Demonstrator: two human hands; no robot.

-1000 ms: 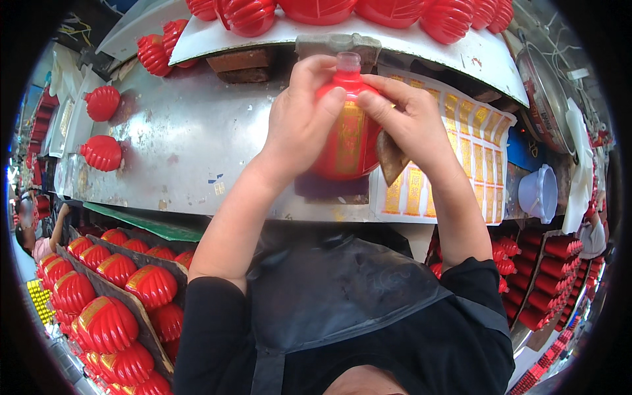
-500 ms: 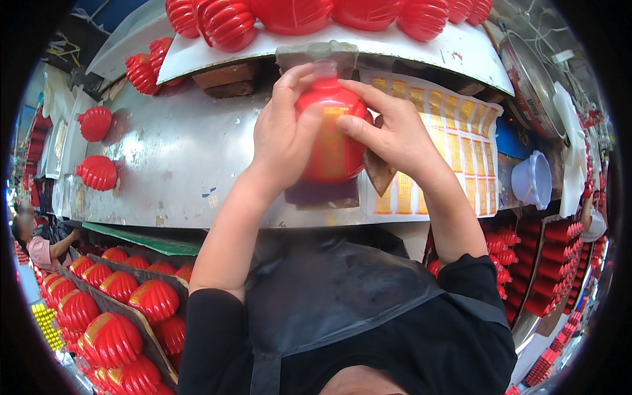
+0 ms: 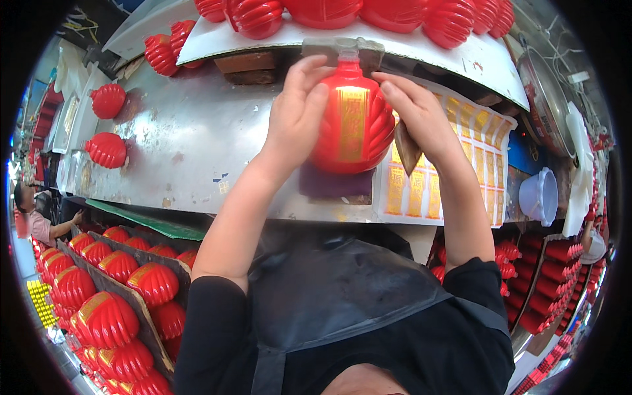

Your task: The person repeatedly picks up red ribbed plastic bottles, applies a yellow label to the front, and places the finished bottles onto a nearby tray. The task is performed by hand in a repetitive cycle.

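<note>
A glossy red bottle with ribbed sides and a clear neck leans back against a grey block. A gold label runs down its front, and its base is at a dark purple cloth. My left hand is at the bottle's left side, fingers stretched and thumb beside the glass; whether it touches cannot be told. On the other side my right hand has its fingers near the bottle's shoulder. A brown, pointed flat piece is tucked in that hand, its tip showing below the palm.
A sheet of gold labels lies on the metal table, right of the cloth. Red bottles line a white shelf board. Others stand at left and in a rack. A pale blue bucket is at right.
Both thumbs have come off the label and the hands have moved apart to the bottle's sides. The label's front now shows fully. The whole view has shifted slightly.
</note>
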